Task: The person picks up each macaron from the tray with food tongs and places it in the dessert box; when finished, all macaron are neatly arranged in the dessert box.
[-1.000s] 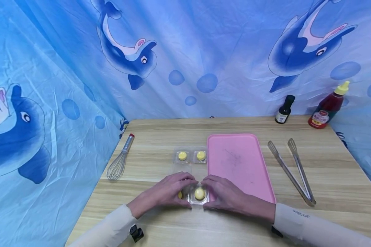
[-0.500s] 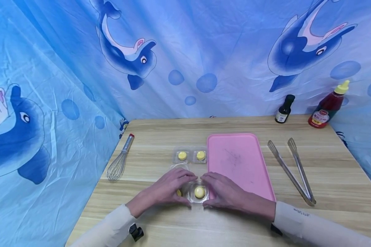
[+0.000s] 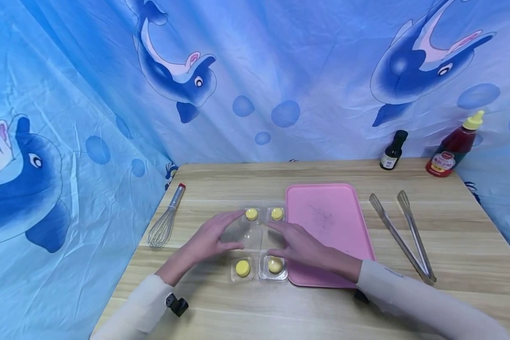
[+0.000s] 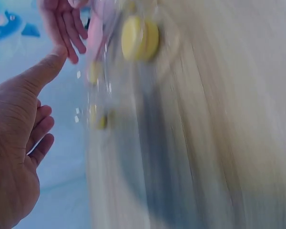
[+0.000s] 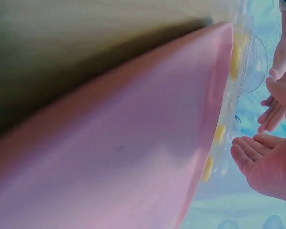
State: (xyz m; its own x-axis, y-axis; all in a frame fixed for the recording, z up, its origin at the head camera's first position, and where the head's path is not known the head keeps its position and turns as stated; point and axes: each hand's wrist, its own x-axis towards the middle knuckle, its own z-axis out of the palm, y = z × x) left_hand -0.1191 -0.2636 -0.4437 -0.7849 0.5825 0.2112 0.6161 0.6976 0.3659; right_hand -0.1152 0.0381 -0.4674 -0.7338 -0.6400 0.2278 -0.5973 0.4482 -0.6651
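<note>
Both hands hover over a cluster of clear plastic boxes, each with a yellow round piece that looks like a macaron. In the head view, my left hand [image 3: 210, 240] is at the left, fingers spread and holding nothing. My right hand [image 3: 302, 243] reaches in over the pink tray's left side, also holding nothing. Between and below them sit the front left macaron [image 3: 242, 268] and the front right clear box [image 3: 274, 273], whose macaron looks paler under plastic. Two more macarons lie behind, a left one [image 3: 251, 214] and a right one [image 3: 276, 214]. A clear lid [image 3: 252, 238] lies between the rows.
The pink tray [image 3: 327, 222] adjoins the boxes on the right. Metal tongs [image 3: 401, 236] lie beyond it, and a whisk [image 3: 165, 219] lies far left. A small dark bottle [image 3: 392, 150] and a red sauce bottle [image 3: 452, 146] stand at the back right edge.
Both hands have let go of the front right box, risen and moved away toward the back. The front left macaron, earlier mostly covered by the left hand, now shows fully.
</note>
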